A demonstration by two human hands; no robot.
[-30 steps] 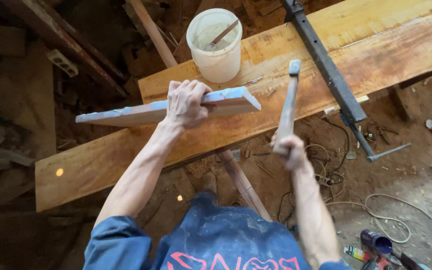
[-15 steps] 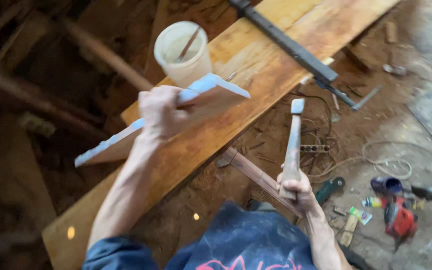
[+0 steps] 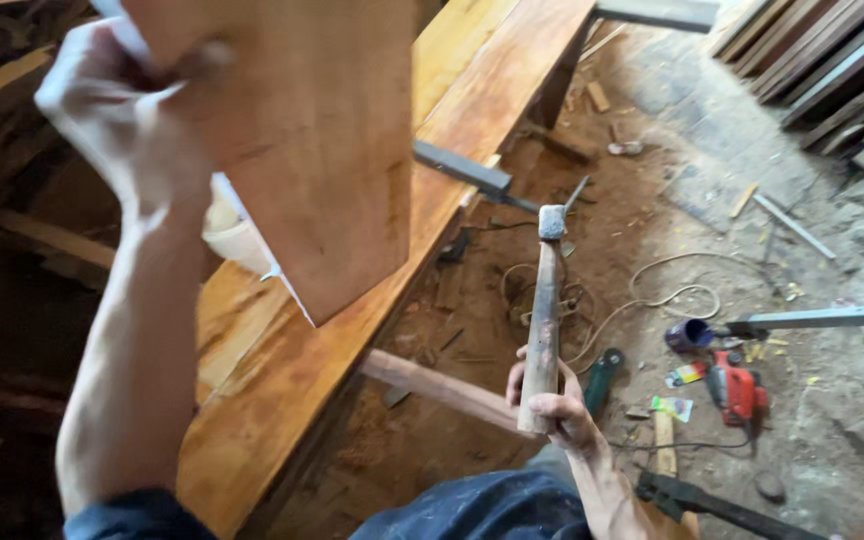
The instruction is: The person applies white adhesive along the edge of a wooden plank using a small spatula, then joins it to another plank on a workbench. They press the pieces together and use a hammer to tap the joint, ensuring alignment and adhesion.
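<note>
- Wooden board: lifted high and tilted above the bench, its lower corner near the bench's edge.
- Left hand: clenched on the board's upper left edge, blurred.
- Hammer: upright, metal head on top, beside the bench above the dirt floor.
- Right hand: grasping the hammer's wooden handle low.
</note>
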